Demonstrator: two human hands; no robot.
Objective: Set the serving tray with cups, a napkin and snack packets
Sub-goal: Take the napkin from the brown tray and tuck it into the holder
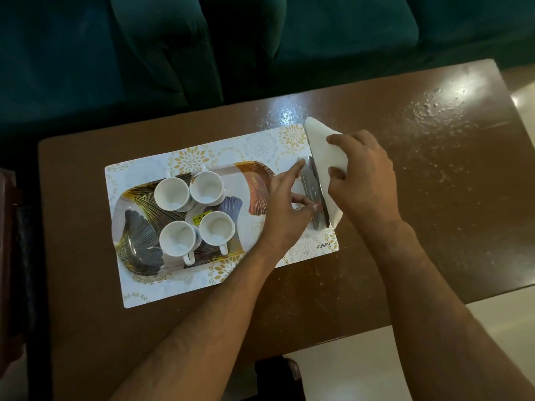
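On the glossy brown table [405,198], a patterned white placemat [139,287] carries the leaf-printed oval tray [136,227] holding four white handled cups [171,194]; the left hand [282,211], fingers spread, touches silver snack packets [314,195], count unclear; the right hand [360,175] grips one folded white napkin [321,134] at the mat's right edge

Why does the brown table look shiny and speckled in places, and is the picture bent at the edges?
In the head view, overhead light glares off the glossy table, showing up dust and scuffs near the napkin; the wide lens bows the table's edges; the white cups on the tray are evenly lit; the left hand and right hand look slightly soft.
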